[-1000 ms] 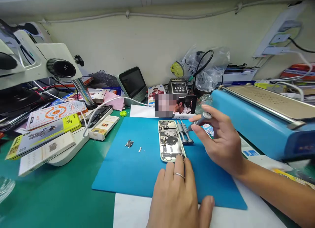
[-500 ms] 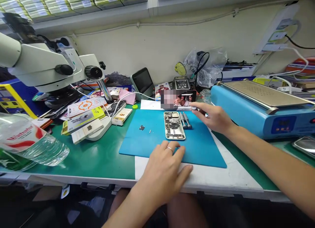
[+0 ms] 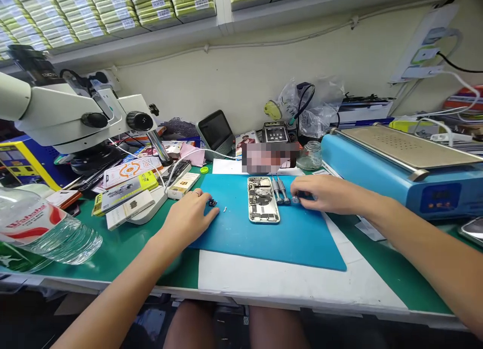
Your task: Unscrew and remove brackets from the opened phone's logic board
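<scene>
An opened phone point(image 3: 263, 200) with its inner parts exposed lies on the blue mat point(image 3: 245, 248). Two grey screwdrivers point(image 3: 279, 190) lie along its right side. My right hand point(image 3: 320, 193) is closed at the mat's right, its curled fingers around another screwdriver point(image 3: 295, 199), of which mainly the round end shows. At the mat's left edge my left hand point(image 3: 188, 215) rests with thumb and fingers apart, beside a small dark phone part point(image 3: 212, 203); whether it touches the part is unclear. A tiny white piece point(image 3: 225, 208) lies just right of that part.
A microscope point(image 3: 71, 112), boxes point(image 3: 126, 193) and a water bottle point(image 3: 49, 228) crowd the left. Behind the mat stand a propped phone with a video point(image 3: 269, 160) and a glass jar point(image 3: 310, 156). A blue heating machine point(image 3: 407, 173) fills the right.
My left hand has moved from in front of the phone to the small part at left. My right hand has come down and nearer, beside the two screwdrivers. The view has shifted slightly.
</scene>
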Tool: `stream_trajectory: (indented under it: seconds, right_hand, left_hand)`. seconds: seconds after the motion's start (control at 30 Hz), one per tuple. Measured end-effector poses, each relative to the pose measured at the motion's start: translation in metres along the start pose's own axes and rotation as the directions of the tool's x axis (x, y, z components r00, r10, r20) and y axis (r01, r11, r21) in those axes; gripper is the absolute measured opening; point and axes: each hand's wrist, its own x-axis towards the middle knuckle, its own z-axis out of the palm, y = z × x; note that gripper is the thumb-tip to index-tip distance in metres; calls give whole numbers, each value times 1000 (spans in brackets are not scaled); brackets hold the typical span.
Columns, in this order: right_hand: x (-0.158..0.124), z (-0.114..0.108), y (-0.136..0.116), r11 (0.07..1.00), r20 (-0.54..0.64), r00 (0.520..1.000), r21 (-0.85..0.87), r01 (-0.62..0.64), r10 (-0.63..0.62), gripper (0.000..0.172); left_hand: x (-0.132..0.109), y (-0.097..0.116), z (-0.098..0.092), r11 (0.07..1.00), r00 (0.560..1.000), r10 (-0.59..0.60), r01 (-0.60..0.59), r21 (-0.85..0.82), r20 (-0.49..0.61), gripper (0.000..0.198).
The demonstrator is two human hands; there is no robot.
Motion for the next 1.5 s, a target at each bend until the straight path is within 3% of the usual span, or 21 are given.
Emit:
stream_trajectory:
  seconds: [0.13,0.3,0.53,0.67,0.83,0.93,1.07,1.3,1.5]
  right_hand:
    - [3,-4,-14,1000,15,1000,14,7,-7,9]
    - [5,-2,-20,998,-42,999,54,21,-19,22]
    - [6,5,-12,998,-286,958,60,20,-2,23]
    - [11,16,-22,997,-444,896,73,37,-1,23]
    - [30,14,-53,997,-507,862,75,17,24,13]
    - [45,18,-60,998,-544,839,33,47,-22,21]
    - [59,35,-53,995,-619,779,-50,89,-101,24]
    - [56,41,-53,979,-621,757,-154,135,-202,23]
    - [54,39,-55,962,-602,754,-225,156,-263,13]
  left_hand:
    - [12,2,-1,1000,994,9,-11,22,105,38]
    - [22,-8,-3,999,986,31,-25,-35,162,38]
    - [35,-17,-10,954,983,51,4,-300,175,35]
    - [42,9,-14,822,964,156,-6,-569,217,42]
    - [64,54,0,581,940,306,-59,-812,151,42]
    - [76,62,15,450,957,285,-78,-890,60,43]
    - [76,58,28,317,978,207,-99,-943,-33,44]
    - [60,70,24,178,985,158,-94,-980,-66,27]
    - [54,70,26,189,981,190,-84,-978,-47,29]
